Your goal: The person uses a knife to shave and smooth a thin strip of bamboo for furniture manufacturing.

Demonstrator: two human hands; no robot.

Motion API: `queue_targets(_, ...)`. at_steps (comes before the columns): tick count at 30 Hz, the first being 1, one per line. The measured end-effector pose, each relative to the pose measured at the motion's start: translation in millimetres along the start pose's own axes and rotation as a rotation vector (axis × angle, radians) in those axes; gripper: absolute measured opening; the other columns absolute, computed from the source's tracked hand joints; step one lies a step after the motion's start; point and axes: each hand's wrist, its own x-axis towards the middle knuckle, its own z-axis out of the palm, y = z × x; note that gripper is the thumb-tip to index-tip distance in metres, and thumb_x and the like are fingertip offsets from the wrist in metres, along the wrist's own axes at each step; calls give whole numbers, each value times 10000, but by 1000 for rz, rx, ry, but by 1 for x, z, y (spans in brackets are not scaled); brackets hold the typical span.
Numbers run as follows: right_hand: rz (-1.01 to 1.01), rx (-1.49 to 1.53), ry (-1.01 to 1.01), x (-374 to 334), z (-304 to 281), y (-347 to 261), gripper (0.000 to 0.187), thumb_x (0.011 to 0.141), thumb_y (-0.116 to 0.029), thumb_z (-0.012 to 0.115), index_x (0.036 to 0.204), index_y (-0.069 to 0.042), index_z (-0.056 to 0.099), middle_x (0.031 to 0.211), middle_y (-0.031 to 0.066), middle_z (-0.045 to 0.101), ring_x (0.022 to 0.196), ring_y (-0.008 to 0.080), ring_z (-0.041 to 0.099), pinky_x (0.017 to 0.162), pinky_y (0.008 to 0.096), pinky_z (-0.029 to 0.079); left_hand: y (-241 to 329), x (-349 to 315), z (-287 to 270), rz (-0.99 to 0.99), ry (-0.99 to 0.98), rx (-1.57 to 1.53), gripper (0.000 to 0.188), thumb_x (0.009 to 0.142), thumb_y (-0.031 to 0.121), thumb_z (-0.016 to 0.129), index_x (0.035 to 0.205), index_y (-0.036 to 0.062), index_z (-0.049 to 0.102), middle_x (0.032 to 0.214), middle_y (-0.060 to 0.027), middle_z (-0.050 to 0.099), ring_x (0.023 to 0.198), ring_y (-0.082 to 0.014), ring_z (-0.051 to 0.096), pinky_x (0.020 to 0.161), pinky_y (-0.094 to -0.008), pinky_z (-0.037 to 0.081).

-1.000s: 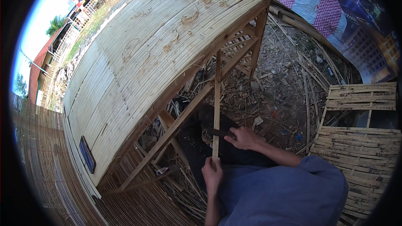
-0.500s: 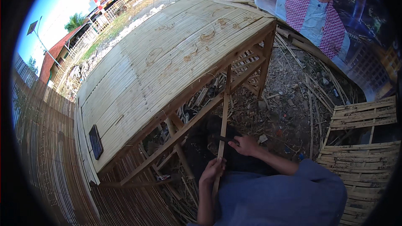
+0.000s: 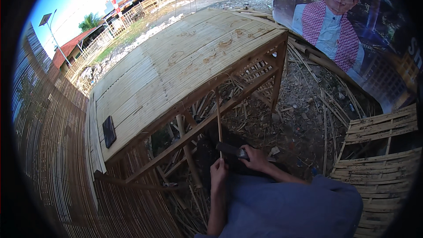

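Note:
My left hand [image 3: 218, 174] is closed around the lower part of a slender bamboo strip [image 3: 219, 125]. The strip rises from that hand toward the edge of a bamboo-slat table [image 3: 145, 83]. In my right hand [image 3: 256, 158] is a dark, broad-bladed knife [image 3: 231, 150], its fingers wrapped round the handle. The blade lies across the strip just above my left hand. Whether the edge cuts into the wood I cannot tell.
A phone [image 3: 109, 131] lies on the tabletop, with curled shavings [image 3: 224, 42] farther off. A wooden crossbar [image 3: 194, 134] runs under the table. Woven bamboo panels [image 3: 379, 167] stand at right, a slatted screen [image 3: 53, 128] at left, and a large printed banner [image 3: 326, 31] behind.
The strip has turned to show a narrower side and shifted left. Its knife now shows more blade, lying nearer my left hand. My left hand has moved slightly left and up.

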Motion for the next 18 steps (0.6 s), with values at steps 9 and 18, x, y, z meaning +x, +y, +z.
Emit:
queue_targets(9,-118,-92,3,-6,4,-14,412,766,-255,670,1099,-86,495,914,135,631,827,327,631,682,428,497,-13,2,-5,-1,-44,112,230,895,132,573,1065,-23,579,759,-24,607,642,-81,541,587,-228,438)
queue_targets(18,61,-132,-31,13,5,0,356,774,-245,644,1077,-117,507,843,134,633,774,338,631,646,443,493,-28,-15,-12,-217,-192,3,273,948,265,512,897,6,578,710,-32,582,582,-101,535,546,-249,441)
